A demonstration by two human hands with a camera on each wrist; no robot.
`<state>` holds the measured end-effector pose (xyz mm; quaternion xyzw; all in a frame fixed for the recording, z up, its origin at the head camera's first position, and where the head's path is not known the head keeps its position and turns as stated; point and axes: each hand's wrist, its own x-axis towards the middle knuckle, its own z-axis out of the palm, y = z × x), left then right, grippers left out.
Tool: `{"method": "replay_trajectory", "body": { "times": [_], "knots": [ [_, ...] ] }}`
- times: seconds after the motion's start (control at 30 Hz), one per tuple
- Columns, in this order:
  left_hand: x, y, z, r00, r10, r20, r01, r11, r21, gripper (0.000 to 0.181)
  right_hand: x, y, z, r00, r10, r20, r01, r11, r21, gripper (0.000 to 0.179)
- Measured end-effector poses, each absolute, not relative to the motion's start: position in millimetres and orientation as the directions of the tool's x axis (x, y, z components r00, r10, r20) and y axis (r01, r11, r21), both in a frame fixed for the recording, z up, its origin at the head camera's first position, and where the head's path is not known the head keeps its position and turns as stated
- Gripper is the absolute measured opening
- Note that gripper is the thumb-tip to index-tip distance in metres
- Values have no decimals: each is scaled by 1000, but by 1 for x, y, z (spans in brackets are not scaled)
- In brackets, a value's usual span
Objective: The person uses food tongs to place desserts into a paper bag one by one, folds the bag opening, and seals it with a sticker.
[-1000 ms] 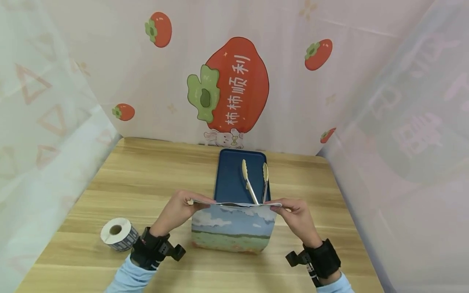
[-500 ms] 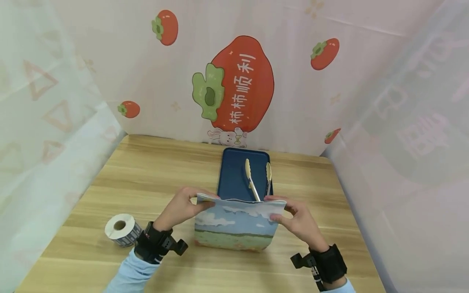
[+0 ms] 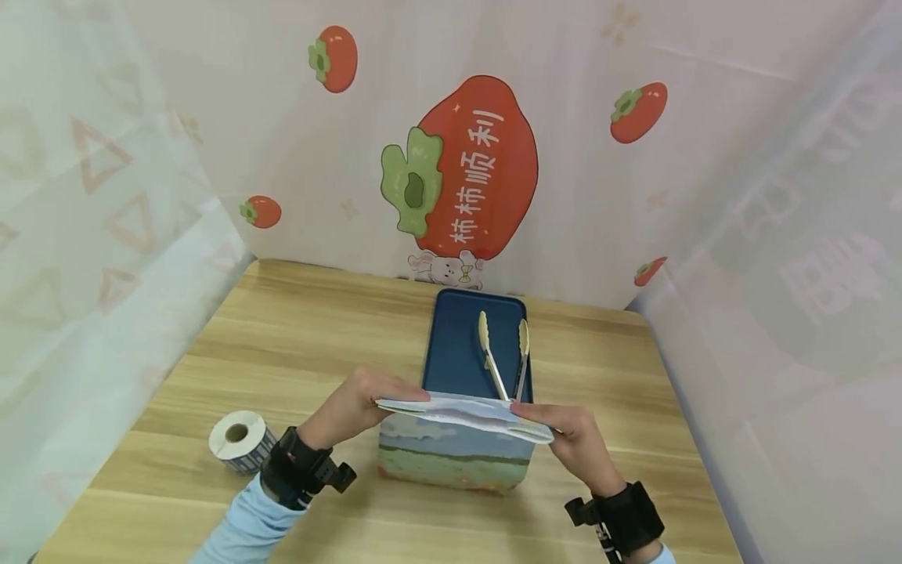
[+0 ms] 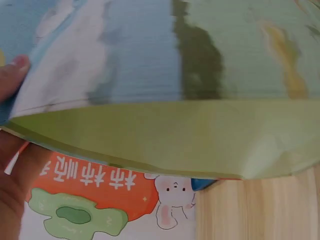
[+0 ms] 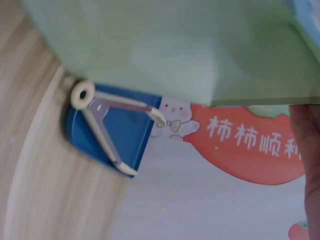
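A paper bag [image 3: 458,464] printed with a blue sky, clouds and a green field stands upright on the table. Its top edge is bent over toward me, with the folded layers facing up. At the bag's top left corner my left hand [image 3: 361,404] pinches the edge; in the left wrist view its thumb [image 4: 14,79] lies on the printed face, other fingers behind. My right hand [image 3: 579,440] pinches the top right corner, its thumb hidden in the head view. The green side of the bag [image 5: 150,50] fills the upper right wrist view.
Behind the bag lies a dark blue tray [image 3: 456,333], bearing spread tongs [image 3: 496,374] with cream tips; the bag hides their joint in the head view. A roll of labels [image 3: 241,445] stands left, near my left wrist. Printed curtains [image 3: 585,204] enclose the table's back and sides.
The bag's top edge first stood up higher, with both thumbs on its front, then tipped over toward me. Both hands keep their corners. Tray, tongs and roll have stayed put.
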<state>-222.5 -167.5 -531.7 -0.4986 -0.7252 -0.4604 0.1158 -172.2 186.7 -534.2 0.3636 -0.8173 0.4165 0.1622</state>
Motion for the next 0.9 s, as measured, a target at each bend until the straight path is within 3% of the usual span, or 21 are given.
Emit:
{"method": "replay_trajectory", "body": {
  "times": [0.1, 0.17, 0.27, 0.33, 0.43, 0.53, 0.7, 0.9],
  "knots": [
    [-219, -167, -533, -408, 609, 680, 892, 109, 438, 48, -171, 187, -537, -600, -480, 641, -798, 418, -434, 25],
    [-217, -167, -534, -349, 611, 711, 932, 144, 334, 52, -170, 187, -539, -539, -502, 677, -833, 439, -337, 28],
    [-216, -167, -536, -271, 616, 740, 963, 185, 199, 35, -169, 188, -542, -428, -559, 710, -865, 480, -144, 32],
    [-215, -168, -539, -241, 621, 745, 969, 190, 155, 22, -170, 189, -545, -334, -611, 718, -890, 455, -27, 30],
    [-215, -169, -543, -207, 625, 753, 973, 214, 90, 32, -175, 191, -547, -200, -693, 693, -918, 381, 116, 31],
    [-215, -171, -545, -157, 640, 753, 971, 240, -1, 34, -180, 193, -546, -117, -767, 631, -937, 296, 187, 35],
    [-213, -175, -549, -120, 687, 716, 952, 284, -113, 36, -185, 199, -541, -81, -853, 516, -930, 251, 269, 44],
    [-211, -180, -549, -159, 751, 641, 946, 302, -118, 45, -186, 206, -538, -137, -898, 419, -913, 278, 297, 45]
  ]
}}
